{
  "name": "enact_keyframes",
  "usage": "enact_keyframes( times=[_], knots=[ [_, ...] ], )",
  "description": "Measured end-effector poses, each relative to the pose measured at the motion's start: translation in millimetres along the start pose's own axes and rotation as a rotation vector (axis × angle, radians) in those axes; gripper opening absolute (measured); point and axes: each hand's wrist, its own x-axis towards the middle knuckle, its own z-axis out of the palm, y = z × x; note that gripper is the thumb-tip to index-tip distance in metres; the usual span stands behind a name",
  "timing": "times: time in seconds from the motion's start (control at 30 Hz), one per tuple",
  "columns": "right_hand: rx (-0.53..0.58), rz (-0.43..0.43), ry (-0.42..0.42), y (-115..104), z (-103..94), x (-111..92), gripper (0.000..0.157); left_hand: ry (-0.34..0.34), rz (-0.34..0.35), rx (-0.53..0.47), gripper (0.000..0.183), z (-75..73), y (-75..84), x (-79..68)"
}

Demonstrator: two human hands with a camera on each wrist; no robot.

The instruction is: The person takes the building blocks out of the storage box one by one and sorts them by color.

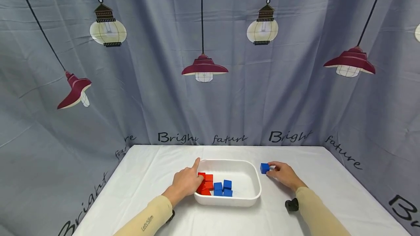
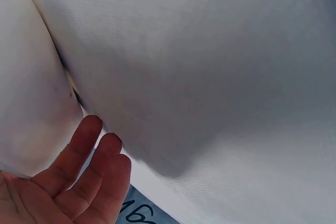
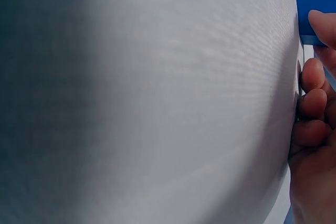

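Grey lamp-printed curtain [image 1: 164,75] backs the white bench [image 1: 137,177]. Just right of the tray [image 1: 226,201], one blue cube [image 1: 264,168], without evident long axis, sits pinched at the nearer right hand's [image 1: 286,174] fingertips, forearm slanting inward; the left hand [image 1: 185,181] grips the tray's opposite rim, thumb over it.

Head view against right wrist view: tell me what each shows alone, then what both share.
Head only: left hand, sleeves, white tray with red blocks and other blue blocks inside, printed lamps.

Right wrist only: three tucked fingertips, up close.

Both: right hand, the blue block it pinches, white tablecloth, and curtain with black lettering.
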Motion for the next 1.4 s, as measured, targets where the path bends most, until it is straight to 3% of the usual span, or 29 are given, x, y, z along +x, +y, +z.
enact_keyframes(
  times=[0.2, 0.37, 0.63, 0.8, 1.03, 1.23, 1.4],
  knots=[
    [-0.001, -0.028, 0.017, -1.3, -0.8, 3.1, 0.048, 0.013, -0.005, 0.003, 0.072, -2.0, -0.2, 2.8],
    [0.002, -0.022, -0.029, 1.9, -1.5, 2.6, 0.051, -0.015, -0.015, 0.006, 0.072, -0.5, 0.1, 2.0],
    [0.068, -0.01, -0.088, -0.7, -16.1, -1.3, 0.06, -0.008, -0.006, 0.01, 0.071, -2.0, 1.9, 0.3],
    [0.107, -0.028, -0.071, -4.7, -24.4, -2.0, 0.059, -0.026, -0.016, 0.008, 0.071, -2.6, 2.2, -0.5],
    [0.103, -0.094, -0.039, -26.8, -29.3, 5.2, 0.057, -0.01, -0.019, 0.009, 0.071, -3.2, 0.6, 2.0],
    [0.141, -0.11, -0.079, -46.0, -32.2, 2.4, 0.053, -0.008, -0.003, 0.005, 0.072, -2.1, 0.8, 0.5],
    [0.212, -0.175, -0.135, -59.8, -36.4, -2.0, 0.049, -0.002, 0.0, 0.019, 0.072, -1.4, 2.2, 0.4]
  ],
)
